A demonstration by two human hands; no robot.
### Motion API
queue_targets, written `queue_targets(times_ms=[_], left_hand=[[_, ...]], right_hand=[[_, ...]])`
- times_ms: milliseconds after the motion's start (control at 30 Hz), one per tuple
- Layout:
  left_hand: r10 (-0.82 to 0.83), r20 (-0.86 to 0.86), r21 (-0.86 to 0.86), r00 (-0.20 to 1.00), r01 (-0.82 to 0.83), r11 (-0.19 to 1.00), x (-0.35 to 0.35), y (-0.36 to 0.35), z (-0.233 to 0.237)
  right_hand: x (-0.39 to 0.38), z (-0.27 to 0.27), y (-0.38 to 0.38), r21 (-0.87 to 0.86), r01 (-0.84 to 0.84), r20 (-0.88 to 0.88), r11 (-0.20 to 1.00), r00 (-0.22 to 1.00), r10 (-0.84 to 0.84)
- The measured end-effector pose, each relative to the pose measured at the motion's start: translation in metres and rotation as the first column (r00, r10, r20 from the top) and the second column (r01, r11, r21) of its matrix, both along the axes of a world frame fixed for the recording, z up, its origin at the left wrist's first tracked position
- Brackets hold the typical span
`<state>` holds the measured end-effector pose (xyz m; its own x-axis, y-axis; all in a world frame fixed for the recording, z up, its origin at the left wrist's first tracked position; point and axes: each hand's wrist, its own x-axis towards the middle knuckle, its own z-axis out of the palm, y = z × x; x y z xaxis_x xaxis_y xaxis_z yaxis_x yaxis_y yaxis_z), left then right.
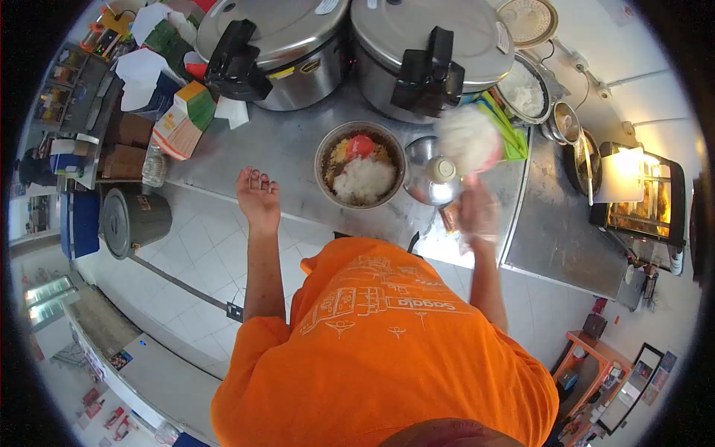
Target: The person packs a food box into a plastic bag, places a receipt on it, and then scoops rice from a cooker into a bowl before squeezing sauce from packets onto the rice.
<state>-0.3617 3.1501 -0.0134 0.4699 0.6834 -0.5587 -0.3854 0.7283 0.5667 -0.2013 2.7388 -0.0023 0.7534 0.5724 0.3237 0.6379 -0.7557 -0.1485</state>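
Observation:
My right hand [479, 212], smeared by motion and in what looks like a clear glove, grips a reddish rice scoop [491, 160] heaped with white rice. It is above the counter, right of a shiny metal lid [430, 186] with a pale knob. My left hand [258, 197] is palm up in front of the counter edge, fingers loosely bent and apart, holding nothing. Between my hands stands a round metal pot [321, 177], with white rice [365, 182], brown bits and a round red thing [360, 146] inside.
Two large steel cookers [298, 74] with black handles stand at the back. Folded cartons [182, 123] lie at the left. Behind my right hand are a green packet [512, 134] and a bowl of rice [523, 91]. A lit glass cabinet [644, 197] stands far right.

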Motion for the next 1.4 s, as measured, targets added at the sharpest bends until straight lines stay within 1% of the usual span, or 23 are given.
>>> queue_targets(times_ms=[67,133,167,200,300,333,433,467,533,633,700,733,800,833,933,1033,1067,1100,1133,1200,1300,1333,1400], left_hand=[[-0.029,0.012,-0.008,1.0,0.029,1.0,-0.003,0.004,-0.005],[-0.054,0.013,-0.017,0.998,0.054,0.998,-0.004,0.005,-0.007],[-0.064,0.006,-0.022,0.998,0.065,0.998,-0.004,0.006,-0.005],[-0.073,0.003,-0.025,0.997,0.073,0.997,-0.003,0.009,-0.003],[-0.104,0.02,-0.001,0.994,0.104,0.995,-0.007,0.022,-0.006],[-0.118,0.013,-0.005,0.993,0.118,0.993,-0.009,0.025,-0.009],[-0.16,-0.002,-0.021,0.987,0.16,0.987,-0.005,0.029,-0.019],[-0.183,-0.014,-0.031,0.983,0.183,0.983,-0.002,0.024,-0.021],[-0.252,-0.021,-0.044,0.968,0.251,0.967,0.007,0.016,-0.025],[-0.366,-0.046,-0.054,0.93,0.363,0.93,0.015,0.0,-0.039],[-0.43,-0.106,-0.048,0.896,0.428,0.903,0.019,-0.007,-0.05],[-0.455,-0.188,-0.064,0.871,0.451,0.89,0.021,-0.011,-0.055],[-0.492,-0.342,-0.1,0.801,0.49,0.866,0.025,-0.028,-0.059],[-0.474,-0.354,-0.094,0.806,0.473,0.876,0.025,-0.037,-0.063],[-0.437,-0.374,-0.047,0.818,0.454,0.89,0.035,-0.059,-0.07],[-0.411,-0.373,0.012,0.832,0.448,0.894,0.035,-0.064,-0.076],[-0.395,-0.358,0.01,0.846,0.427,0.904,0.035,-0.063,-0.077],[-0.373,-0.342,0.007,0.862,0.399,0.917,0.035,-0.062,-0.079],[-0.362,-0.341,0.027,0.867,0.394,0.919,0.032,-0.061,-0.081],[-0.338,-0.354,0.066,0.872,0.384,0.921,0.019,-0.062,-0.083],[-0.275,-0.404,0.022,0.872,0.31,0.951,0.009,-0.073,-0.071],[-0.264,-0.408,0.025,0.874,0.3,0.954,0.004,-0.076,-0.069],[-0.244,-0.408,0.032,0.88,0.281,0.959,-0.003,-0.08,-0.067]], right_hand=[[-0.027,-0.068,0.04,0.205,0.045,-0.179,0.978,0.984,-0.008],[-0.046,-0.087,0.069,0.153,0.114,-0.39,0.982,0.92,-0.046],[-0.059,-0.062,0.083,-0.146,0.108,-0.423,0.983,0.892,-0.161],[-0.069,-0.085,0.082,0.096,0.155,-0.347,0.983,0.931,-0.113],[-0.058,-0.055,0.094,0.076,0.224,-0.366,0.972,0.913,-0.182],[-0.053,-0.036,0.097,0.173,0.272,-0.48,0.947,0.863,-0.16],[-0.037,-0.025,0.104,0.062,0.141,-0.594,0.988,0.801,-0.077],[-0.027,-0.06,0.106,-0.018,-0.022,-0.582,1.0,0.813,0.008],[-0.045,-0.053,0.131,-0.149,-0.255,-0.499,0.955,0.853,0.149],[-0.039,-0.074,0.163,-0.312,-0.042,-0.618,0.949,0.768,-0.17],[-0.033,-0.069,0.162,-0.327,-0.009,-0.516,0.945,0.84,-0.17],[-0.027,-0.065,0.161,-0.33,0.006,-0.457,0.944,0.874,-0.165],[-0.018,-0.051,0.15,-0.354,-0.035,-0.479,0.934,0.865,-0.149],[-0.018,-0.048,0.142,-0.369,-0.049,-0.496,0.928,0.855,-0.152],[0.003,-0.077,0.124,-0.407,-0.286,-0.38,0.868,0.917,0.123],[0.009,-0.018,0.113,-0.258,-0.378,-0.518,0.889,0.831,0.203],[0.042,-0.069,0.096,-0.399,-0.269,-0.43,0.876,0.899,0.08],[0.073,-0.079,0.071,-0.363,-0.084,-0.433,0.928,0.897,-0.088],[0.1,-0.088,0.042,-0.324,0.1,-0.448,0.941,0.859,-0.246],[0.151,-0.145,-0.018,-0.042,0.204,-0.35,0.978,0.914,-0.206],[0.17,-0.153,-0.031,0.052,0.085,-0.446,0.995,0.894,-0.053],[0.178,-0.152,-0.03,-0.13,-0.001,-0.582,0.991,0.81,-0.076],[0.192,-0.179,-0.025,-0.163,-0.105,-0.594,0.981,0.804,-0.013]])
